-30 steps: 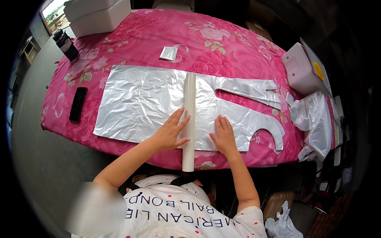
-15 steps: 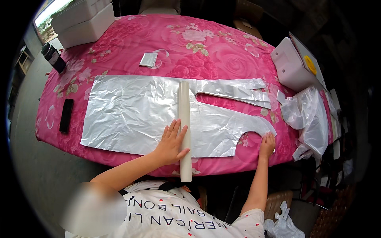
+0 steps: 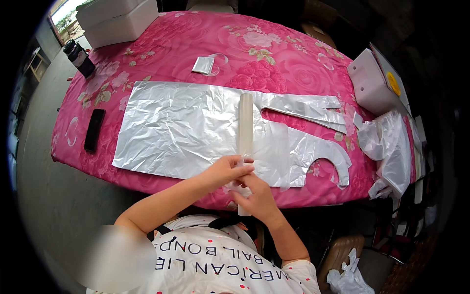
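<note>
A silver foil-like apron-shaped sheet (image 3: 176, 127) lies flat, with its straps and curved cut-out toward the right. Across it rests a pale roll (image 3: 246, 115), its near end sticking out past the table edge. A see-through plastic film (image 3: 274, 152) spreads from the roll over the right part of the sheet. My left hand (image 3: 226, 170) and my right hand (image 3: 257, 196) meet over the roll's near half. Both are closed, fingers pinching thin clear film between them; the exact grip is partly hidden by the fingers.
The table has a pink floral cloth (image 3: 161, 54). On it are a black phone (image 3: 94, 130), a dark bottle (image 3: 79, 59), a white foam box (image 3: 117, 24), a small silver packet (image 3: 202, 65), a white case (image 3: 369, 81) and a white plastic bag (image 3: 387, 142).
My right hand has left the sheet's curved end and come left to meet my left hand at the roll. Clear film now shows right of the roll. The whole view has shifted slightly.
</note>
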Motion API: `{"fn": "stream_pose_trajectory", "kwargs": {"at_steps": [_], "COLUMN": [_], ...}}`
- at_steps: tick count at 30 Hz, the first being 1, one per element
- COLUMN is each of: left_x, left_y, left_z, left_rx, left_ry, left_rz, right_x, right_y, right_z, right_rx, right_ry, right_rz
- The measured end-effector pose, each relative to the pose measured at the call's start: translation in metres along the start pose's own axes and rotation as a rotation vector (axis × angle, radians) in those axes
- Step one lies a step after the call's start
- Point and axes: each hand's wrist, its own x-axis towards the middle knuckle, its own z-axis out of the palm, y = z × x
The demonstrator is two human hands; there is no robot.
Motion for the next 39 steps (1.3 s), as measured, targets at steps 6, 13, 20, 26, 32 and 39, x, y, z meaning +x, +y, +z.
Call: {"fn": "stream_pose_trajectory", "kwargs": {"at_steps": [6, 13, 20, 26, 32, 39], "left_x": [-0.066, -0.118, -0.086, 0.029, 0.057, 0.061], "left_y": [0.010, 0.018, 0.051, -0.028, -0.051, -0.054], "left_z": [-0.131, -0.228, -0.174, -0.043, -0.033, -0.030], "left_rx": [0.134, 0.499, 1.753, 1.259, 1.482, 1.615], "left_ry": [0.226, 0.446, 0.735, 0.384, 0.370, 0.401], "left_rz": [-0.132, -0.220, 0.015, 0.680, 0.596, 0.594], "right_x": [-0.036, -0.058, -0.063, -0.064, -0.055, 0.064], "right_y": [-0.010, 0.017, 0.017, 0.021, 0.019, 0.084], "right_z": [0.008, 0.015, 0.016, 0.014, -0.007, -0.044], "right_rx": [-0.454, -0.415, -0.312, -0.253, -0.126, -0.139], "right_ry": [0.250, -0.094, -0.034, -0.066, -0.231, -0.318], "right_rz": [-0.030, 0.672, 0.726, 0.736, 0.751, 0.717]}}
